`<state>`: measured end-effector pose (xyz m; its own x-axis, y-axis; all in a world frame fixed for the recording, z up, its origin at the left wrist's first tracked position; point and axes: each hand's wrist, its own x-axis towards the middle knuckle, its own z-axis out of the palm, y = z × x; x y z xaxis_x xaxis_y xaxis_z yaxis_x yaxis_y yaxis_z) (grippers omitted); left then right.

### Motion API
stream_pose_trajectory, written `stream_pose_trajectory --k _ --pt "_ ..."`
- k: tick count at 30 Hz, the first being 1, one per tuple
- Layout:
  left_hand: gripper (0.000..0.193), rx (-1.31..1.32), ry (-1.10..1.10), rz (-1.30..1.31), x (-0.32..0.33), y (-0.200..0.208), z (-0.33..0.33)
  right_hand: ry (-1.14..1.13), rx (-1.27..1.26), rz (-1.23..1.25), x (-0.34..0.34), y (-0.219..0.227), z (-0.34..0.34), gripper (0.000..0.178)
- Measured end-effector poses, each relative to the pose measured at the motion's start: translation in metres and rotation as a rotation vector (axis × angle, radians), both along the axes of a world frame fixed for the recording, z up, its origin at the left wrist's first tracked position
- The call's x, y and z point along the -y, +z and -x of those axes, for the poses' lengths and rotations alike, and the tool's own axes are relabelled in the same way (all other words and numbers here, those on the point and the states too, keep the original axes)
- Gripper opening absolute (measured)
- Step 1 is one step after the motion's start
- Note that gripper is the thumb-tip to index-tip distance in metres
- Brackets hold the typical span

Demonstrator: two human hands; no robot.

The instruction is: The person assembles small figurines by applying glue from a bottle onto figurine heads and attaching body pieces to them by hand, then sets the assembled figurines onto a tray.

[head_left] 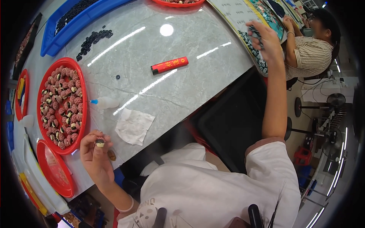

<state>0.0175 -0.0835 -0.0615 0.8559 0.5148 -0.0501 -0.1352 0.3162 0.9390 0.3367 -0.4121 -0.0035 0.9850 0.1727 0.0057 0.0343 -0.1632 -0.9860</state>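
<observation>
In my left hand (pixel 97 154), at the lower left beside the red basin, a small bumpy pink piece with cream and black parts (pixel 100 143) is pinched between the fingertips. My right hand (pixel 268 40) is raised at the upper right, over the edge of a board with teal, black and white pieces (pixel 254 53). Its fingers curl around a dark greenish cluster that I cannot make out clearly. A round red basin (pixel 84 114) left of centre holds many similar pink pieces (pixel 62 102).
On the grey table (pixel 167 100) lie a red lighter (pixel 169 65), a white tissue (pixel 134 127), a small glue bottle (pixel 105 102) and black rings (pixel 93 40). A blue tray (pixel 50 45) stands far left; an emptier red basin (pixel 57 173) near left. A co-worker (pixel 313 51) sits at right.
</observation>
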Motion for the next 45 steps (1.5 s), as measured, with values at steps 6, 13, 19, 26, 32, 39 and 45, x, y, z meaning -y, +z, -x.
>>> stream_pose_trajectory --k 6,13,19,26,32,39,45 --pt "0.025 0.011 0.011 0.001 -0.002 0.001 0.002 0.28 0.149 0.341 -0.095 -0.031 0.011 0.019" --pt "0.026 0.008 0.002 0.004 -0.001 0.002 0.002 0.285 1.109 0.904 -0.123 -0.061 0.015 0.011" --pt "0.025 -0.006 0.004 -0.007 -0.001 0.001 0.002 0.431 1.106 0.929 -0.111 -0.046 0.02 0.015" --pt "0.025 -0.002 0.024 -0.006 0.0 0.001 0.003 0.336 0.969 0.74 -0.055 -0.018 -0.005 0.023" --pt "0.025 0.0 -0.029 -0.009 0.0 0.001 0.0 0.101 0.582 0.882 0.057 -0.044 -0.045 0.034" --pt "0.025 -0.004 0.013 -0.013 -0.002 0.0 0.001 0.208 0.592 1.013 0.021 -0.033 0.0 0.038" --pt "0.025 -0.005 -0.004 0.012 -0.002 -0.001 0.001 0.163 0.658 1.155 0.029 -0.032 0.018 0.04"
